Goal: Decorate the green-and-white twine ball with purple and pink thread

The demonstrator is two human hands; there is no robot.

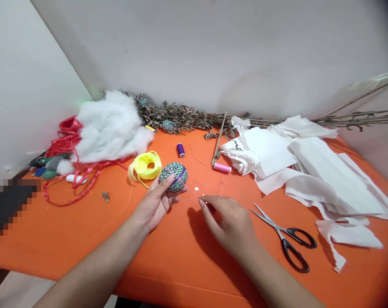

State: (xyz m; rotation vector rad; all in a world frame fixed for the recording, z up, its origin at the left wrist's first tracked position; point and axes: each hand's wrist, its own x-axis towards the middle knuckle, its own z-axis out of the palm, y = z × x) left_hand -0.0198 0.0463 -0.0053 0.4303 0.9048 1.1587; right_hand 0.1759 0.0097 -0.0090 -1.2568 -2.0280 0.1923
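My left hand (160,199) is wrapped round a ball (177,174) wound with green-and-white cord. Bands of purple and pink thread cross the ball's face. To its right, my right hand (229,216) pinches a thin pink thread (194,193) between thumb and forefinger; the thread runs toward the ball. Beyond that hand lies a pink thread spool (222,167). A purple thread spool (180,150) lies behind the ball. On the table between the spools and my right hand are a needle (201,183) and a small white scrap (196,188).
Scissors (282,235) lie partly spread right of my right hand. White cloth strips (331,175) cover the right side of the orange table (168,261). A yellow ribbon coil (146,166), white stuffing (112,128) and red ribbon (64,139) sit left. Dried branches (187,117) line the wall.
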